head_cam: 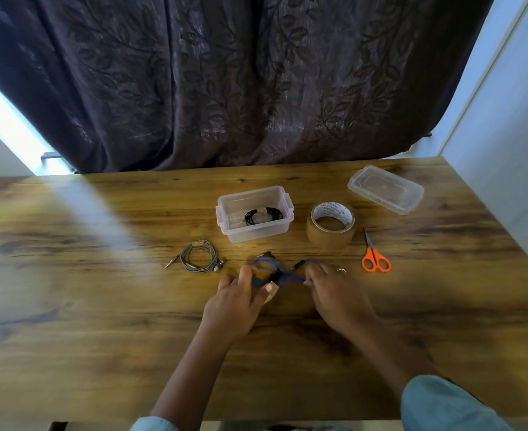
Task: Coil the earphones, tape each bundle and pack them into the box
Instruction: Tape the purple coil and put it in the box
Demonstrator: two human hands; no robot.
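Blue earphones (275,270) are bunched between my two hands at the middle of the wooden table (101,306). My left hand (238,303) grips their left side, with a small piece of brown tape (271,295) by its thumb. My right hand (334,293) pinches their right side. A grey coiled bundle (199,256), taped at its top, lies to the left. The clear plastic box (225,206) stands behind, with a black taped bundle (262,215) inside.
A roll of brown tape (331,225) stands right of the box. Orange-handled scissors (374,259) lie beside it. The clear lid (385,189) rests at the back right. A dark curtain (225,82) hangs behind the table.
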